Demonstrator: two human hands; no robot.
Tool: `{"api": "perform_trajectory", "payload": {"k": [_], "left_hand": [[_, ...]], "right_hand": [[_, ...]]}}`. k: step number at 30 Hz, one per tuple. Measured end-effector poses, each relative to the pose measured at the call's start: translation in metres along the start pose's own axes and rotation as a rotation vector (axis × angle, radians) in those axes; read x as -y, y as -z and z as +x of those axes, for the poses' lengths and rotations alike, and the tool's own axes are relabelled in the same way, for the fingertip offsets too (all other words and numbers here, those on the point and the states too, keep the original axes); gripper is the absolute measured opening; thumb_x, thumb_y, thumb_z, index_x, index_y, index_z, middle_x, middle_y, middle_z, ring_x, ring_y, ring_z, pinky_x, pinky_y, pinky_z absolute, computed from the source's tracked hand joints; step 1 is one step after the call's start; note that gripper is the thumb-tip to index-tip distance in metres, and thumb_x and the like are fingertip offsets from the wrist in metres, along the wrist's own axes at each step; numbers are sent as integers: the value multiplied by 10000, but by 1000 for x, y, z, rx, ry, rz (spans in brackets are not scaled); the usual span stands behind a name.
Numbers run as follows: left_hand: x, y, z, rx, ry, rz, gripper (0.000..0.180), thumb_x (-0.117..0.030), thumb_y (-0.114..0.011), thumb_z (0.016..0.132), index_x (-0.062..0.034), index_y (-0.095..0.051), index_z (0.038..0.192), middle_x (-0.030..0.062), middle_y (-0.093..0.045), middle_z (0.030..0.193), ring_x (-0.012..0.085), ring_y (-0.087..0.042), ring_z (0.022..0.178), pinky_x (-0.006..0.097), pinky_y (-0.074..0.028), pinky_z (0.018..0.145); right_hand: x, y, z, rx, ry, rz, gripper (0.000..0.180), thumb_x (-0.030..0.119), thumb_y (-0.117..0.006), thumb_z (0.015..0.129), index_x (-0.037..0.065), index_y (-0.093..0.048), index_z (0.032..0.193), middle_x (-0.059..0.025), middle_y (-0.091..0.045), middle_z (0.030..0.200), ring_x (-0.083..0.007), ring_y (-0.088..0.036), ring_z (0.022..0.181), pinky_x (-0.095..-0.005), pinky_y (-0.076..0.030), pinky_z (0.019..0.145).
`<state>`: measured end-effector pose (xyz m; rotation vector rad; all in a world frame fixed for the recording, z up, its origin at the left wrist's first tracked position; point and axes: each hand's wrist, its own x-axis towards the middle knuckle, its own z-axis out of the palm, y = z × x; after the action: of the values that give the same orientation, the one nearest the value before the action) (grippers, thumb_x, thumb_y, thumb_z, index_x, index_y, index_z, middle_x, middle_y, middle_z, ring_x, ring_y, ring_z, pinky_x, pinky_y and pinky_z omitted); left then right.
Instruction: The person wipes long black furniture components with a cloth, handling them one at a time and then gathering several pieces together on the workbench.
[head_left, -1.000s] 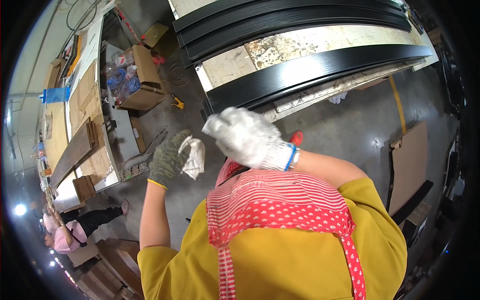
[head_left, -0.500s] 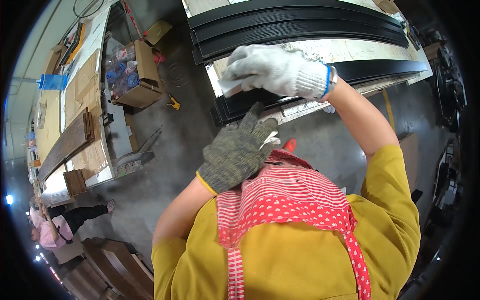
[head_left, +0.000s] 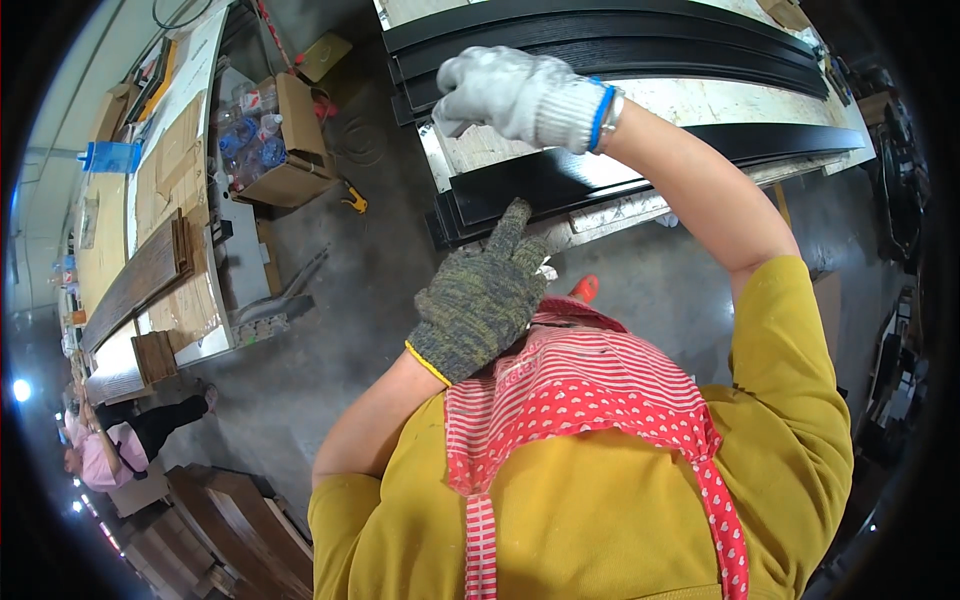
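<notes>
My left hand [head_left: 480, 300], in a dark grey-green knit glove, is at the near edge of the table. Its index finger reaches onto the end of a glossy black board [head_left: 590, 180], while the other fingers curl around a crumpled white scrap [head_left: 546, 269], mostly hidden. Above the bare strip of table behind that board is my right hand [head_left: 525, 97], in a white knit glove with a blue cuff. Its fingers are closed, pinching a small flat whitish piece [head_left: 452, 120] whose exact kind I cannot make out. Light reflects off the board's top.
More black boards [head_left: 600, 45] lie side by side along the far part of the white worktable [head_left: 700, 95]. To the left stand a cardboard box [head_left: 300, 140] of plastic bottles and another bench [head_left: 180, 290] with brown planks. A person [head_left: 110, 455] is at the lower left.
My right hand has lifted away from the board, moving up and slightly left with the whitish piece. The board's surface shows more now. My left hand has barely shifted.
</notes>
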<state>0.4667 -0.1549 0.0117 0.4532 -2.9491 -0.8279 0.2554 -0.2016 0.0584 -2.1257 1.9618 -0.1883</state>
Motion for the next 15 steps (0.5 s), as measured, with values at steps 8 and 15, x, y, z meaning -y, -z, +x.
{"api": "perform_trajectory", "payload": {"k": [8, 15], "left_hand": [[9, -11, 2, 6, -120, 118, 317, -328, -597, 922, -94, -658, 1126, 217, -507, 1412, 348, -695, 866, 450, -559, 745], [13, -17, -2, 91, -159, 270, 345, -367, -574, 949, -125, -649, 1183, 222, -448, 1462, 297, -679, 1009, 425, -566, 791]], "right_hand": [[24, -24, -47, -231, 120, 259, 199, 288, -668, 893, 114, -739, 957, -131, -646, 979, -331, -635, 972, -431, -510, 828], [28, -15, -47, -9, 499, 321, 132, 118, -667, 864, 48, -714, 966, -112, -646, 948, -299, -637, 989, -385, -512, 828]]}}
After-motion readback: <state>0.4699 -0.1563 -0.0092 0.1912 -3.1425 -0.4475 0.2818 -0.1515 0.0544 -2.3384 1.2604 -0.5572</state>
